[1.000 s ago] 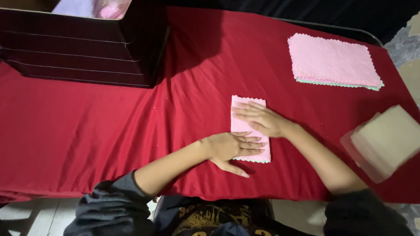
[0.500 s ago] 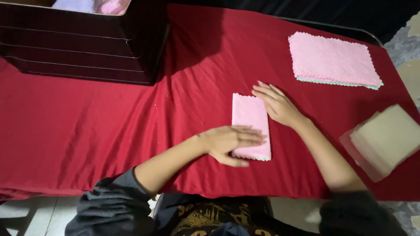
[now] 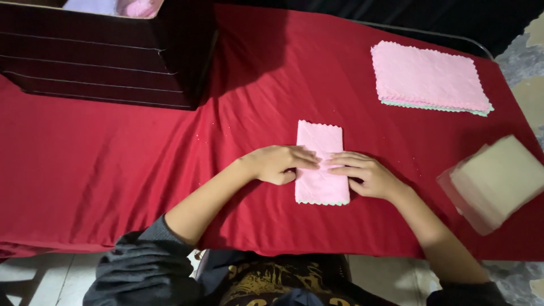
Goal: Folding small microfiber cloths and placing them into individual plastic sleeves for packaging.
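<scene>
The folded pink cloth (image 3: 320, 164) lies as a narrow upright strip in the middle of the red table cover (image 3: 113, 170), and both my hands now meet on it. A moment ago my right hand (image 3: 362, 174) was off the far right edge of the cloth and my left hand (image 3: 280, 163) pressed the near part alone; now the right has come down and in, so the fingertips of the two hands touch over the middle of the strip. My fingers are stretched out flat and close together, pressing down, gripping nothing. The cloth looks a little straighter and smoother than it did, its near edge showing a thin green hem. To me that reads as the fold being pressed flat along its length. Out from there, a stack of pink cloths (image 3: 428, 76) sits far right, well apart from my hands. A pale block in clear wrap (image 3: 496, 181) rests near the right edge, and a dark box (image 3: 102, 54) stands far left with something pale pink inside it.
</scene>
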